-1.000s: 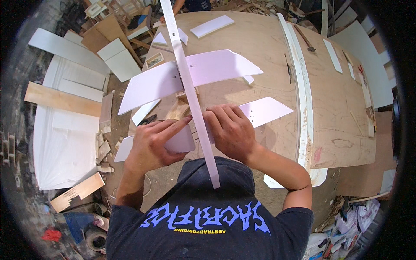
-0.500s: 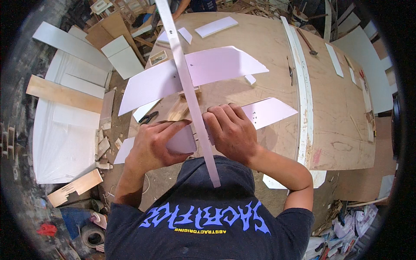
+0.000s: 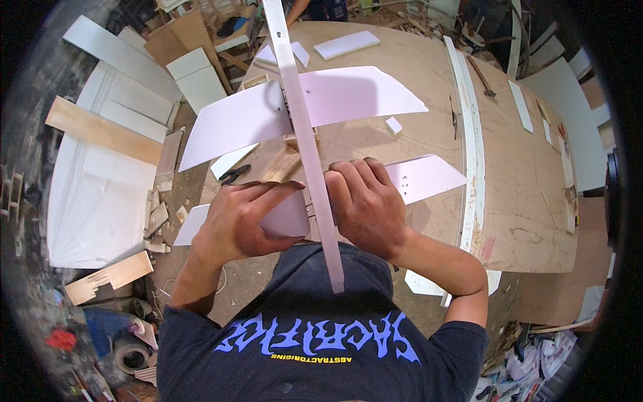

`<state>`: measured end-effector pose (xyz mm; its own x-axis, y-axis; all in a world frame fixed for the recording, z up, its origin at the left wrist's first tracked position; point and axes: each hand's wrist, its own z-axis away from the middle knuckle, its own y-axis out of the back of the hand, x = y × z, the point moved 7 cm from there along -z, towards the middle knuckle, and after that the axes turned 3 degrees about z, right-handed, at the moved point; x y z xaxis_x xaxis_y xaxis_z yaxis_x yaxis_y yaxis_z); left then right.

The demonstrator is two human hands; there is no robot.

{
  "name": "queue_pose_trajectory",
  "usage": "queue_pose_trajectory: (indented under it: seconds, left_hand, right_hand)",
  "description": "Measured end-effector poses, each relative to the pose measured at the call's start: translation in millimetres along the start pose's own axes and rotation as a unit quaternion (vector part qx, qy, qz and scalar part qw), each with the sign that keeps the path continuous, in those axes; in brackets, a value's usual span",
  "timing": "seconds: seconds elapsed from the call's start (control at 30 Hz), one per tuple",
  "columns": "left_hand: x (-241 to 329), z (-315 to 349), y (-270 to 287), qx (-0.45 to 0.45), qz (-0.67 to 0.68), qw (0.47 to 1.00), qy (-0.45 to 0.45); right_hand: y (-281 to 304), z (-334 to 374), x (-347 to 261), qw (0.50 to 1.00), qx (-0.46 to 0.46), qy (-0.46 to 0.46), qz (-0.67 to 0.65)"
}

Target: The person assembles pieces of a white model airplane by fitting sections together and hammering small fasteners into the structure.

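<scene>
Our left hand (image 3: 244, 218) and right hand (image 3: 365, 204) clamp the white panel (image 3: 288, 218) against the long strip (image 3: 305, 141) above the desk (image 3: 435, 174).

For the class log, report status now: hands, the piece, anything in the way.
Left hand and right hand both gripping the white strip where the lower wing panel crosses. Upper wing panel attached. Pliers lie left, apart.

plywood worktop (image 3: 522, 194) with long white strip (image 3: 470, 134), small white block (image 3: 393, 124), hammer (image 3: 481, 76)
</scene>
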<state>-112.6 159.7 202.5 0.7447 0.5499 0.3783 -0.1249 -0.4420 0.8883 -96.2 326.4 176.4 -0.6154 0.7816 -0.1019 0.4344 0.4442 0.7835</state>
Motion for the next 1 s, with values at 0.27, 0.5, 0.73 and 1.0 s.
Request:
queue_pose_trajectory:
  seconds: [0.27, 0.5, 0.73, 1.0]
  left_hand:
    - [5, 8, 3, -0.013, 0.01, 1.0, -0.009]
    - [7, 12, 5, 0.012, -0.001, 1.0, -0.004]
    - [-4, 11, 6, -0.029, -0.026, 0.999, 0.007]
    - [-22, 8, 14, -0.049, -0.027, 0.998, 0.004]
  right_hand:
    - [0, -2, -13, 0.998, 0.045, 0.033, 0.023]
    - [-1, -6, -15, 0.998, 0.046, 0.034, 0.028]
    - [-10, -13, -18, 0.999, -0.011, 0.011, 0.034]
    - [-32, -23, -21, 0.999, -0.027, -0.007, 0.016]
